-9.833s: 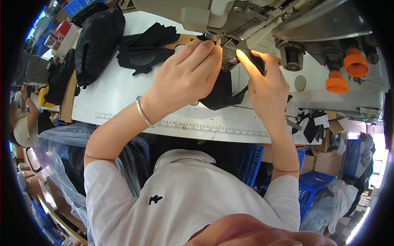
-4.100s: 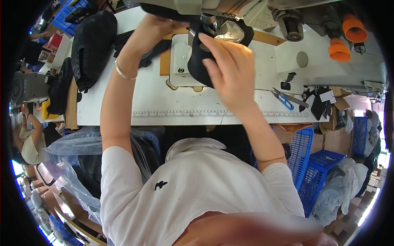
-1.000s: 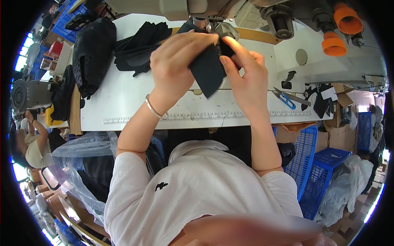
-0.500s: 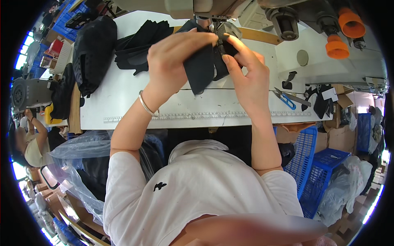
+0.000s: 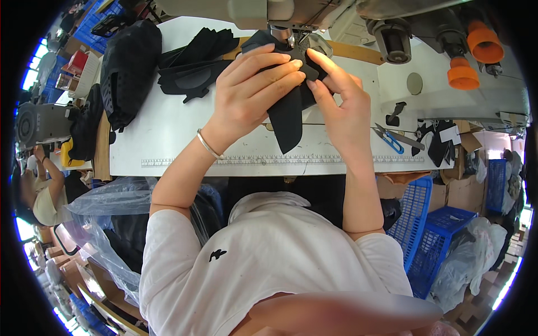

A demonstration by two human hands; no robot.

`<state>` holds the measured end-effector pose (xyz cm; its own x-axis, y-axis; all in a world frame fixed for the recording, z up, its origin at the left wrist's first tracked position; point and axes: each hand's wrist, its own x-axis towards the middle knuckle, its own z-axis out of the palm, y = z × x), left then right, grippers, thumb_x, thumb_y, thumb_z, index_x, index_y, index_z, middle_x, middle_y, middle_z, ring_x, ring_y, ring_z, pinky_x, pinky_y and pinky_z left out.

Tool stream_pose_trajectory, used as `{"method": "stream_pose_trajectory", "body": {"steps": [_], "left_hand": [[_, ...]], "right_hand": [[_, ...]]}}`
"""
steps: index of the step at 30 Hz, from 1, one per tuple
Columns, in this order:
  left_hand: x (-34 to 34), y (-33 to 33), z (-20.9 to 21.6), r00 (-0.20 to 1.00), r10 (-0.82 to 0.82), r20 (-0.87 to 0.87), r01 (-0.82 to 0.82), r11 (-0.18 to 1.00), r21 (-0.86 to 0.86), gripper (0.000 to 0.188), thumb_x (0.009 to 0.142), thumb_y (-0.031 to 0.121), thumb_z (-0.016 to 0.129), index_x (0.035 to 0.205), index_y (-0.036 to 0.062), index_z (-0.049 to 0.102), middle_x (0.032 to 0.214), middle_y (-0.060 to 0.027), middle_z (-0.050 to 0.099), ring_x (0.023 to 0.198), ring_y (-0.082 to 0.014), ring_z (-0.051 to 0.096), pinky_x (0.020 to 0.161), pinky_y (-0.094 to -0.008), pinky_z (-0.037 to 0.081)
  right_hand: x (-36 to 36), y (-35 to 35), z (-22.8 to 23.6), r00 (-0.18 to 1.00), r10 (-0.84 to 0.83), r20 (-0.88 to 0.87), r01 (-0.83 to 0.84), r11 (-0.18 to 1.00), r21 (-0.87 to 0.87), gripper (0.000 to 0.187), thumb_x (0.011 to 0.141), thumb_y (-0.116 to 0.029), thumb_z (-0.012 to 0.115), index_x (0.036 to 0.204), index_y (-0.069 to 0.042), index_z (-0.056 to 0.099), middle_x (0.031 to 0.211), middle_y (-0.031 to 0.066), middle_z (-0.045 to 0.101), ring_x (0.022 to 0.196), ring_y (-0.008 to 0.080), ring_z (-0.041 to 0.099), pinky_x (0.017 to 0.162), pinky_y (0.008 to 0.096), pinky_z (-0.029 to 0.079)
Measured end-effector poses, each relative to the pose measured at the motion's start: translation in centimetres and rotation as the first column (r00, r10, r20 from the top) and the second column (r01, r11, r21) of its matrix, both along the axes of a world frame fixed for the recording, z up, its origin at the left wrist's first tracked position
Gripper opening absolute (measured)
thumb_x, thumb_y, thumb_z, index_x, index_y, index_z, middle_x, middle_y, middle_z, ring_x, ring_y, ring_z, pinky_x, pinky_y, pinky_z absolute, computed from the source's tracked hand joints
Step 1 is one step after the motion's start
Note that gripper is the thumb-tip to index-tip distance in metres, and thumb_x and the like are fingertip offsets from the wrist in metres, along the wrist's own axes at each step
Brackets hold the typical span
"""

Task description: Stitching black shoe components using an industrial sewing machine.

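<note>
A black fabric piece [image 5: 287,124] lies under the needle area of the sewing machine [image 5: 283,35], with one pointed flap hanging toward me. My left hand [image 5: 244,95] presses its fingers together over the fabric and grips it from the left. Thumb and forefinger of my right hand [image 5: 348,109] pinch the fabric's right side, close to the needle area. Part of the cloth is hidden beneath my left fingers. To the left, a fanned pile of cut black pieces [image 5: 193,75] rests on the white table [image 5: 185,131].
A clear ruler strip [image 5: 269,161] runs along the table's front edge. Blue thread snips [image 5: 392,141] lie at the right. A bulky black bag [image 5: 130,73] sits at the left. Orange cone-shaped parts [image 5: 483,43] hang at upper right. Blue crates [image 5: 443,241] stand below right.
My left hand has lowered and turned flatter over the fabric. The hanging flap has swung right and toward me. My right hand has shifted slightly toward me, still pinching.
</note>
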<state>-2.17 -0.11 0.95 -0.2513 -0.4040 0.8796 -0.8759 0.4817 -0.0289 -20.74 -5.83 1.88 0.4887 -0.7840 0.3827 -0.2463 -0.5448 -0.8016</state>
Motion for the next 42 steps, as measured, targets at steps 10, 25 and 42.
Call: {"method": "stream_pose_trajectory", "body": {"steps": [10, 25, 42], "left_hand": [[-1.0, 0.9, -0.1, 0.993, 0.098, -0.059, -0.094, 0.994, 0.064, 0.035, 0.073, 0.005, 0.074, 0.107, 0.0044, 0.075, 0.110, -0.0079, 0.072, 0.107, -0.0279, 0.070, 0.090, -0.0383, 0.062], [-2.5, 0.1, -0.4, 0.986, 0.151, 0.072, -0.144, 0.985, -0.093, 0.024, 0.074, 0.003, 0.072, 0.097, -0.0045, 0.073, 0.099, -0.0123, 0.068, 0.100, -0.0279, 0.068, 0.097, -0.0439, 0.062], [0.5, -0.4, 0.0, 0.989, 0.091, 0.117, -0.079, 0.992, -0.103, 0.025, 0.071, 0.005, 0.072, 0.096, 0.0017, 0.075, 0.106, -0.0051, 0.070, 0.106, -0.0239, 0.068, 0.088, -0.0359, 0.063]], "right_hand": [[0.0, 0.1, 0.1, 1.000, -0.021, -0.010, 0.022, 0.999, 0.032, 0.041, 0.096, -0.013, 0.068, 0.137, -0.019, 0.068, 0.083, 0.0042, 0.067, 0.092, 0.0203, 0.052, 0.085, 0.0343, 0.048], [-0.3, -1.3, 0.4, 0.998, 0.036, 0.043, -0.042, 0.988, 0.151, 0.042, 0.094, -0.010, 0.068, 0.135, -0.019, 0.071, 0.082, 0.0021, 0.067, 0.086, 0.0154, 0.053, 0.080, 0.0300, 0.048], [2.1, 1.5, -1.0, 0.985, -0.152, 0.081, 0.151, 0.988, 0.015, 0.043, 0.096, -0.012, 0.070, 0.139, -0.019, 0.068, 0.084, 0.0028, 0.067, 0.093, 0.0174, 0.055, 0.091, 0.0310, 0.047]]}}
